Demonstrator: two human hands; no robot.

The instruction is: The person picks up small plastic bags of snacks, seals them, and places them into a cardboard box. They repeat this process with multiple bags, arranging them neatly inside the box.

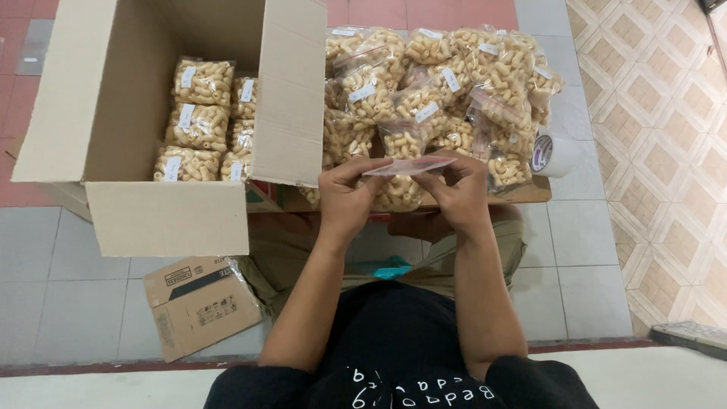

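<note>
Clear snack bag (401,178) pinched by left hand (344,198) and right hand (458,193).

Bright, even daylight; soft shadows; sharp focus; slight wide-angle bending at edges

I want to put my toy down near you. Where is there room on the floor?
Bare grey tiles lie between the tape roll and the patterned floor, and left of the small flattened box. The snack bag pile and open carton are crowded.

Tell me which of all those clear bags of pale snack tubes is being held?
The clear snack bag pinched along its top edge between left hand and right hand; the others lie untouched.
</note>
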